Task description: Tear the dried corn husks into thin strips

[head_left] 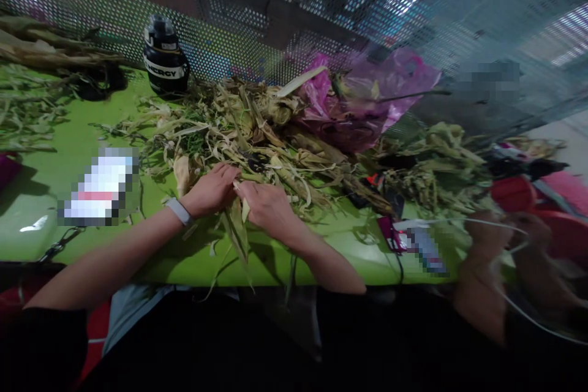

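My left hand (217, 188) and my right hand (266, 205) meet at the front of a heap of dry husks (248, 116) on a green table (169, 260). Both hands are closed round a pale green husk (236, 233), whose strips hang down between them toward the table edge. My left fingers lie over its top, and my right fingers pinch it from the other side. A white band circles my left wrist. The part of the husk inside my fingers is hidden.
A black bottle (166, 64) and a pink plastic bag (367, 95) stand behind the heap, against a perforated metal screen (257, 9). Phones lie left (101, 187) and right (427, 248). Another person's hands (489, 239) hold a white cord at the right.
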### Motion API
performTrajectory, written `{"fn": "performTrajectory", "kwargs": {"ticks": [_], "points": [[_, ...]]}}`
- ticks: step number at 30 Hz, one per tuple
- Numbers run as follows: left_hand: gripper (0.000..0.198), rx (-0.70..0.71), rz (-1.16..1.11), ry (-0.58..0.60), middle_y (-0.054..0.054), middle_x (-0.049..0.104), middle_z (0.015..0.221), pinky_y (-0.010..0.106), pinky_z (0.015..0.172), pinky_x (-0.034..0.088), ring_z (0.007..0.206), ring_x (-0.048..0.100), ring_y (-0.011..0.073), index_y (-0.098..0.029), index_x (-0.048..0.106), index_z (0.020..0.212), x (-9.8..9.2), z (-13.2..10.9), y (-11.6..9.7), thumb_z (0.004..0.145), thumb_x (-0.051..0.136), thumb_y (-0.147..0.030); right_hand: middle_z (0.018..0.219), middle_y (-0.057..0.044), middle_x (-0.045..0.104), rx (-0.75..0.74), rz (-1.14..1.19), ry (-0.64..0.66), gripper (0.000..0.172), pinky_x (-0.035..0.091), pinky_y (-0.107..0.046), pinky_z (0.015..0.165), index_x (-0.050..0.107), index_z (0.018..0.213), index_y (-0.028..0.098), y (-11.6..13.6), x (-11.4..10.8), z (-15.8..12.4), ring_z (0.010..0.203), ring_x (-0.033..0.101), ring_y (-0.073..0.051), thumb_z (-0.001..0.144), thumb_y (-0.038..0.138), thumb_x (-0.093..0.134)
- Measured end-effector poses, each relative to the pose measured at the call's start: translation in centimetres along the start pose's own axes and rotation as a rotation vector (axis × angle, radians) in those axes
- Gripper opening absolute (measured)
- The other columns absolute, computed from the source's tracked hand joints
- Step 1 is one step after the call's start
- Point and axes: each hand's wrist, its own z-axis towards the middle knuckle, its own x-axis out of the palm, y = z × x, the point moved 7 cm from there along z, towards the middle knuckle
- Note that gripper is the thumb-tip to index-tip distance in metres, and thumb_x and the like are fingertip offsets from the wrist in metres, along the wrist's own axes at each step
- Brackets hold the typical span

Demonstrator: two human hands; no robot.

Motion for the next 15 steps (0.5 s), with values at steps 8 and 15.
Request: {"fn": "performTrajectory", "kwargs": {"ticks": [8,15], "points": [[0.026,-0.008,0.246,-0.082,0.014,0.064,0.104,0.047,0.108,0.035,0.107,0.055,0.0266,-0.012,0.059,0.109,0.0,-0.1,0.1,0.09,0.041,-0.018,0.06,0.005,0.038,0.442,1.126,0.111,0.029,0.028,-0.023,0.052,0.041,0.075,0.021,-1.5,2.6,0.1,0.05,0.034,-0.009,0.092,0.046,0.043],[0.029,0.118,0.042,-0.129,0.01,0.065,0.1,0.049,0.111,0.032,0.098,0.057,0.0237,-0.015,0.057,0.112,-3.2,-0.6,0.3,0.09,0.044,-0.03,0.066,0.002,0.053,0.346,0.762,0.028,0.031,0.034,-0.024,0.058,0.054,0.083,0.019,-4.5,0.9,0.8,0.058,0.046,-0.011,0.093,0.046,0.044]]}}
